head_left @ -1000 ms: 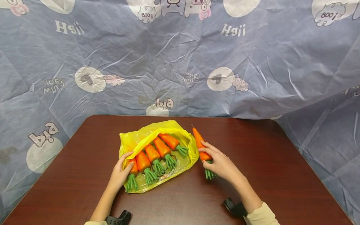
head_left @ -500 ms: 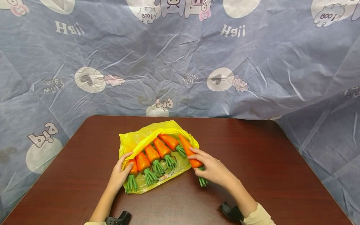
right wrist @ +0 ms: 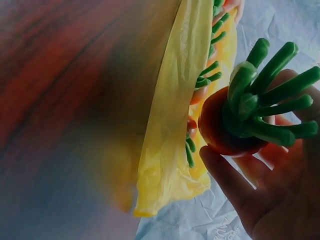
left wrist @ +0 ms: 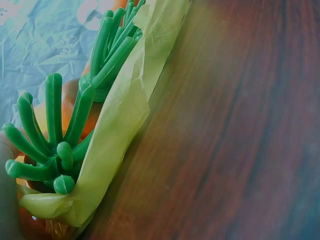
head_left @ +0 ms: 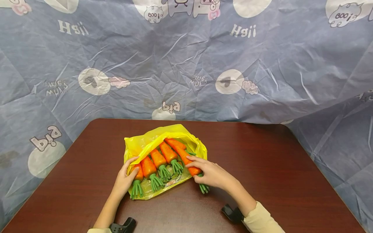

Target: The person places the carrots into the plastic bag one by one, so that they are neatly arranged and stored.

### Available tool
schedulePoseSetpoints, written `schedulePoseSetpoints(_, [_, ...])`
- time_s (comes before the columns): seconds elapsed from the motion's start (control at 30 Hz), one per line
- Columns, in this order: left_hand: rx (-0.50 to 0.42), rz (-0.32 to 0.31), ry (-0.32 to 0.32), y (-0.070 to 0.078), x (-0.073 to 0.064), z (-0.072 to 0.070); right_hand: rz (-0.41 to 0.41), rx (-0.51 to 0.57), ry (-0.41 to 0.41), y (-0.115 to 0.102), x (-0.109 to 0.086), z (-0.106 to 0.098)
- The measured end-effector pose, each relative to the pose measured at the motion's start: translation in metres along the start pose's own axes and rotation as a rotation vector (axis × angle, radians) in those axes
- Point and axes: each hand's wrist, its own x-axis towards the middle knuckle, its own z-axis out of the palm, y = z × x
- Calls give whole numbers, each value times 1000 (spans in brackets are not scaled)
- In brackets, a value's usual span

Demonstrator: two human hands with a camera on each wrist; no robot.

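A yellow plastic bag (head_left: 154, 133) lies on the table, its mouth toward me. Several orange toy carrots (head_left: 158, 158) with green tops rest in it side by side. At the bag's left edge my left hand (head_left: 123, 181) holds the rim, its thumb by the leftmost carrot (head_left: 137, 173); the left wrist view shows that carrot's green top (left wrist: 50, 155) up close. My right hand (head_left: 214, 174) grips another carrot (head_left: 182, 155) near its top. This carrot's tip is inside the mouth, partly covering the rightmost carrot in the bag, and its leaves (right wrist: 265, 105) point back toward me.
The dark brown wooden table (head_left: 262, 155) extends on both sides of the bag. A grey-blue printed cloth (head_left: 186, 64) hangs behind it. Black wrist devices (head_left: 233, 213) sit on both forearms.
My right hand has carried its carrot leftward, from beside the bag over its right edge and into the mouth. The left hand has stayed in place.
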Motion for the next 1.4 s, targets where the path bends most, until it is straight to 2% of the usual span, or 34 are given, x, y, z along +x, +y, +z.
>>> schedulePoseSetpoints(0.27, [11,1,2,0,-2,0,19,17,-81,0,19,2])
schedulePoseSetpoints(0.53, [6,-7,1,2,0,-1,14,-4,-99,2,39,1])
schedulePoseSetpoints(0.97, [-16,21,5,1,-1,0,0,-61,-153,4,71,2])
schedulePoseSetpoints(1.23, [-5,-12,-3,-1,-1,-1,4,-93,-171,4,73,1])
schedulePoseSetpoints(1.4, [-13,-3,4,-1,0,-2,7,-87,-172,4,70,1])
